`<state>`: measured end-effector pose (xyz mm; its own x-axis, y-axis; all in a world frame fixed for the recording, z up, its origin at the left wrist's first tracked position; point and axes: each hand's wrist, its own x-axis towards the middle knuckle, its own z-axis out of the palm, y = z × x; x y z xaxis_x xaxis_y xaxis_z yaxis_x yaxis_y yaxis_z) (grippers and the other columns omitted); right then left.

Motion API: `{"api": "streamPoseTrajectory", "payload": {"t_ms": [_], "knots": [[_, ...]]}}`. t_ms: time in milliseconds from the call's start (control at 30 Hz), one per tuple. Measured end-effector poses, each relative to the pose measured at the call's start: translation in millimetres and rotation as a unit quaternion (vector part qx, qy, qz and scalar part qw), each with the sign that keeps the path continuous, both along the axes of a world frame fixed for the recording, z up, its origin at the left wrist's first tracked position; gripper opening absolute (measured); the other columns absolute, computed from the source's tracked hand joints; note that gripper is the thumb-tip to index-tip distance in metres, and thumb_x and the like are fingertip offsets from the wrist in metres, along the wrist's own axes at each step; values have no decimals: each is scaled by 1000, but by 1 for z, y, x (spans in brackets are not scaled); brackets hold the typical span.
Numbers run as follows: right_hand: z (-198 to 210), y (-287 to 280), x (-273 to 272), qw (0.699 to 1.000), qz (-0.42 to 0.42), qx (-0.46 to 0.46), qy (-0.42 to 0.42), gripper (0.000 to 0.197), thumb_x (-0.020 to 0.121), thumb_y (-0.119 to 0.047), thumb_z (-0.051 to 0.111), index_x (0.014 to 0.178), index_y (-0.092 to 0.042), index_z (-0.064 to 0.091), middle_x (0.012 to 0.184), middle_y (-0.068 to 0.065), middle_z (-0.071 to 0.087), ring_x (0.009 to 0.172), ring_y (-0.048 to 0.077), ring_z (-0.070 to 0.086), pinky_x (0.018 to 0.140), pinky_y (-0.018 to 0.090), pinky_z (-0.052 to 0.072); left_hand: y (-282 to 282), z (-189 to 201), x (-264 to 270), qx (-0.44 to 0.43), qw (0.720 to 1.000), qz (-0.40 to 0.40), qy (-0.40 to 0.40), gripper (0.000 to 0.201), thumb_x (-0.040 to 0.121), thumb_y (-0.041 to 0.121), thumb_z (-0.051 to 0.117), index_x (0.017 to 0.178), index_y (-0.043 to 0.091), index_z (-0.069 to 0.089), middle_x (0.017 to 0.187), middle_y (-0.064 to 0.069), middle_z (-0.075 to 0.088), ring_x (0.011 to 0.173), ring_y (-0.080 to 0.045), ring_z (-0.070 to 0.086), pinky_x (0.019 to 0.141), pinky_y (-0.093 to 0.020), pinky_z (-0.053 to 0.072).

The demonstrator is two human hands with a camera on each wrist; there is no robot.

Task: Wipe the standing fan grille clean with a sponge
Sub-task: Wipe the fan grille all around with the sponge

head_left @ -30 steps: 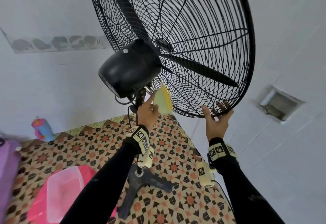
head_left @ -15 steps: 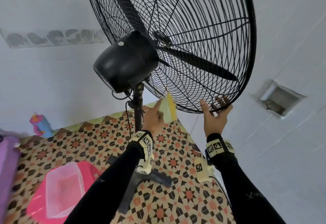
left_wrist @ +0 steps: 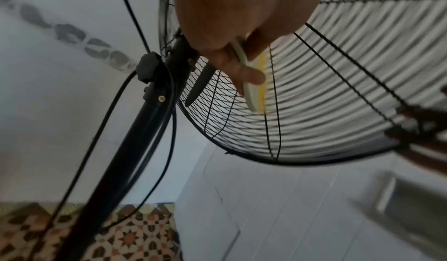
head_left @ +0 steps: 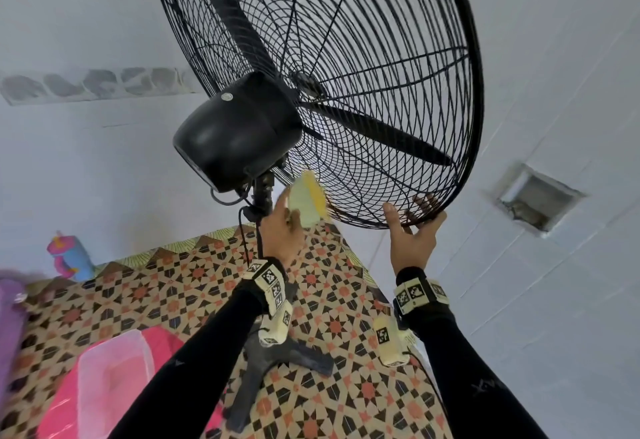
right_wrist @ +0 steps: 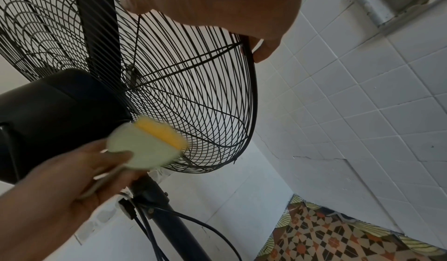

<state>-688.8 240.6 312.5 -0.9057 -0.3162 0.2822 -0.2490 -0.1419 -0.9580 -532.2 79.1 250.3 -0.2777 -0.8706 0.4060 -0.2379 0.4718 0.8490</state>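
White-tiled corner; left hand gripping upright sponge, right hand gripping grille rim.

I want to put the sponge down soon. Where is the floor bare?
Bare patterned floor lies between the pink tub, the fan base and the wall. Around the base legs and cord it is crowded.

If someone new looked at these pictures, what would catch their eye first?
The big black fan grille fills the upper frame, tilted over a patterned floor. At its lower edge the left hand presses a yellow sponge to the wires, while the right hand grips the rim. A pink tub sits lower left.
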Motion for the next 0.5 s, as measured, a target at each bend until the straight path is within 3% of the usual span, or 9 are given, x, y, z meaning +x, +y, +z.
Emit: {"api": "streamPoseTrajectory", "payload": {"t_ms": [67,167,267,367,433,500], "knots": [[-1,0,1,1000,0,-1,-3,96,60,-74,81,135,-35,37,127,-5,61,114,-4,57,101,37,55,-3,7,-2,4,997,31,70,57,107,24,51,160,35,33,119,-3,72,78,-18,78,65,-37,65],[-2,0,1,1000,-4,-5,-8,95,60,-74,82,134,-35,37,126,-6,61,114,-4,58,101,36,55,5,8,-7,13,1000,-3,9,59,106,21,52,161,31,33,129,-12,71,100,-24,76,76,-45,66],[-1,1,1,1000,-5,-3,-8,99,62,-71,83,138,-27,39,128,-5,62,116,3,60,100,41,55,20,1,-9,18,997,-59,-42,59,103,10,54,159,22,39,117,-17,74,95,-27,74,76,-47,65],[0,2,0,1000,0,4,-5,93,63,-70,83,135,-29,39,126,-4,61,114,1,59,100,42,55,23,8,-7,23,1000,-15,4,58,103,10,56,157,22,42,122,-16,72,98,-24,74,77,-45,66],[0,2,0,1000,0,10,-1,89,63,-70,82,132,-34,38,125,-4,61,112,-2,58,101,43,54,23,12,-7,30,998,41,45,55,104,13,57,157,23,43,123,-13,73,103,-17,70,81,-37,64],[0,2,1,1000,-3,8,-4,94,62,-72,81,135,-31,38,124,-4,61,111,-4,57,101,42,55,23,11,-9,24,996,56,58,55,105,16,56,158,24,41,121,-14,74,99,-21,73,77,-40,64]]}}
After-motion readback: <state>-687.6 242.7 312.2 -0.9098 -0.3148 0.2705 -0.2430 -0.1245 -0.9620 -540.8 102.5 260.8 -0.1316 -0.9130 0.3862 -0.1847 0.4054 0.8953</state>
